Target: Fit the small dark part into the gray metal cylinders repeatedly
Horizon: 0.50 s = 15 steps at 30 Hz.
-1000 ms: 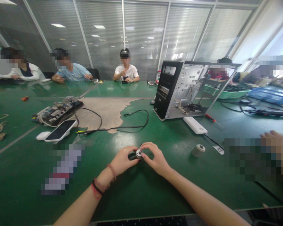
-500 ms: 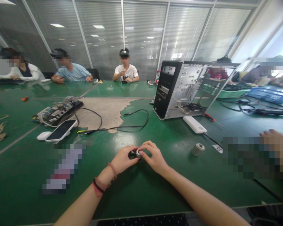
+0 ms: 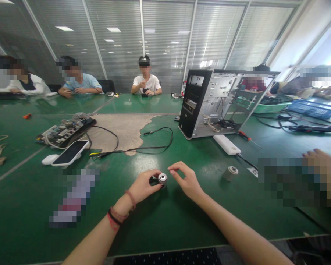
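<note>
Left hand: the left hand [image 3: 143,187] grasped a small metal cylinder [image 3: 162,179] by its side, thumb nearer the wearer, fingers beyond.
Reason for grip: probably to steady the piece while leaving its top face uncovered.
Cylinder: at the left fingertips, roughly upright, top turned up; whether its base touched the table [image 3: 165,228] could not be told.
Cylinder surface: round, pale grey, dull metallic sheen; dark holes in the bright end face.
Right hand: the right hand [image 3: 189,183] was just beside the cylinder, not touching it; thumb and index tips close together. Could not tell whether anything tiny sat between them.
Reason for nearness: the raised fingers presumably kept the end face within easy reach.
Second cylinder: a similar cylinder [image 3: 231,173] stood upright to the right of the right hand, likely set aside within arm's reach.
Tabletop: smooth, glossy green under both hands; a rough, ragged-edged beige patch [image 3: 118,132] beyond the left hand.
</note>
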Tool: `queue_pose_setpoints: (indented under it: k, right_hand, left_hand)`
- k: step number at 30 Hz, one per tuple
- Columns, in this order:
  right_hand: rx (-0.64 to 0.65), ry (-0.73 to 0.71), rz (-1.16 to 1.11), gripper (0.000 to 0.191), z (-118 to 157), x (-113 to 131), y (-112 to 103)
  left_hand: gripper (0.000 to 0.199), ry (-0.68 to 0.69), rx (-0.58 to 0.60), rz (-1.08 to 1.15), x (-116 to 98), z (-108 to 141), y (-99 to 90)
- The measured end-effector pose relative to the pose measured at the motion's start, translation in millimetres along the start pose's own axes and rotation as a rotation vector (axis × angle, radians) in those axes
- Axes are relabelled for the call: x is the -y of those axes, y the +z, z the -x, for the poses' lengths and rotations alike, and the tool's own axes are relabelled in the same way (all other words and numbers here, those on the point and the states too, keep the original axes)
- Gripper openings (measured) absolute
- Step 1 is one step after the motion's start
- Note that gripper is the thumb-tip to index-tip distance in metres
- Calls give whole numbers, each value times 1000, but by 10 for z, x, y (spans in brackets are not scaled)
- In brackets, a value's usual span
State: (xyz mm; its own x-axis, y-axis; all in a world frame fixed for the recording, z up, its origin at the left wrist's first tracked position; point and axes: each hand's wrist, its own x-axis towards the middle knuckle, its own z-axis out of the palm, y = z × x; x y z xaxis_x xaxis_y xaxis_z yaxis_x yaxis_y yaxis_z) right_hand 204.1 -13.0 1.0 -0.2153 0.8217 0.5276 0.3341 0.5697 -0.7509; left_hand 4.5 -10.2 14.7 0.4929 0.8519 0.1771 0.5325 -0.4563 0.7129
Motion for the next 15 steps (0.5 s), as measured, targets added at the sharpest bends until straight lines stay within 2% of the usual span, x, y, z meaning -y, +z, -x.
queue_pose_setpoints:
  k: [4, 8, 15]
  right_hand:
    - [170, 62, 84, 14, 18, -163, -92]
    - [366, 24, 168, 12, 41, -219, -84]
    - [439, 37, 184, 16, 30, -189, -94]
  left_hand:
    - [24, -3, -5, 6, -1, 0, 0]
    - [24, -15, -15, 12, -7, 0, 3]
    - [24, -25, -4, 23, -11, -7, 4]
